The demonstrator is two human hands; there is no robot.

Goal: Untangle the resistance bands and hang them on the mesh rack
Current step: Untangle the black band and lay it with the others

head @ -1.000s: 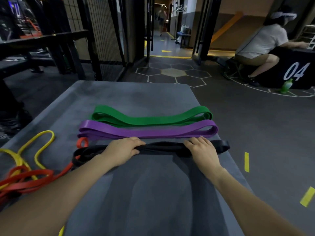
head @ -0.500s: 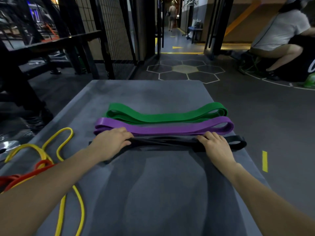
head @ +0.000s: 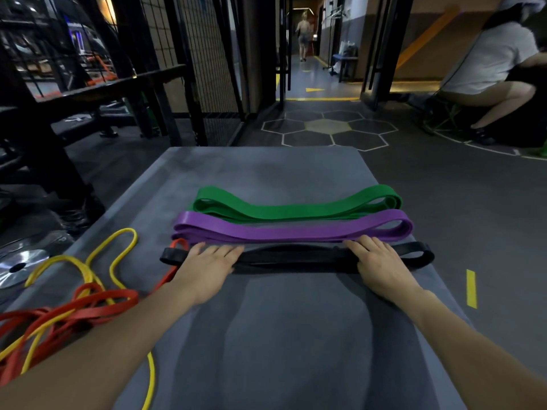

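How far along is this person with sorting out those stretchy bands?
Partly there. The green band and purple band already lie folded flat, side by side on the grey mat. The left hand and right hand are pressing the black band flat. The red bands and yellow band remain tangled. Nothing is hung on the mesh rack yet.

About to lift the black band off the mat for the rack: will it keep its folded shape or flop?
Probably floppy: the black band lies flat in limp folded layers under the left hand and right hand. Lifted at one point, its loops would likely droop open. It looks thin, so likely light.
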